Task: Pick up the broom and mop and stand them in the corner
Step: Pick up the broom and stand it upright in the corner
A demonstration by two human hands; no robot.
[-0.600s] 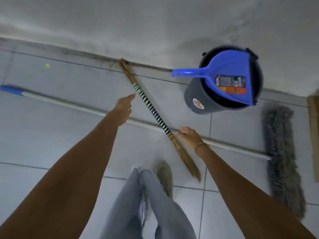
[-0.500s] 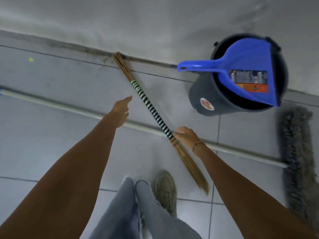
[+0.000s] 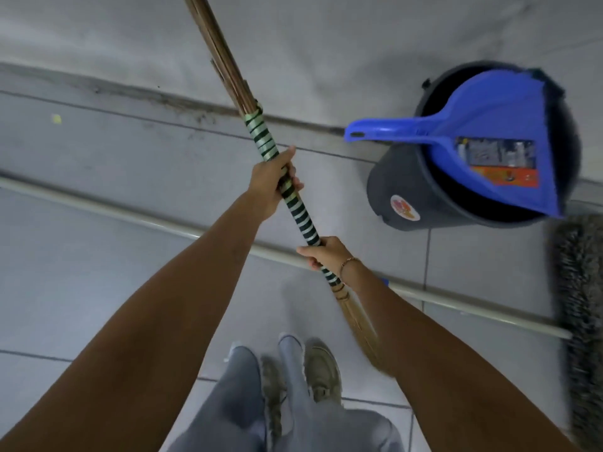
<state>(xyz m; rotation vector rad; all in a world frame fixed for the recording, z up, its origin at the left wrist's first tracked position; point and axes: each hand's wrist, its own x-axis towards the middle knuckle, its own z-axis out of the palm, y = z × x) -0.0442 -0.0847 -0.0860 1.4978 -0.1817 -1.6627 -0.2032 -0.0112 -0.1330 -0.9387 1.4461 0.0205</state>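
Observation:
The stick broom, brown bristles bound with green-and-white striped tape, is lifted off the floor and slants from the top of the frame down toward my feet. My left hand grips its taped middle higher up; my right hand, with a bracelet at the wrist, grips it lower down. The mop lies flat on the tiles: its long white handle runs left to right under my arms, and its grey shaggy head is at the right edge.
A dark bucket holding a blue dustpan stands against the wall at the right. The wall's base runs across the upper frame. My shoes and grey trousers are at the bottom centre on the tiled floor.
Both hands have closed on the broom, which lay on the floor across the mop handle, and raised it; its upper end now reaches past the top of the frame.

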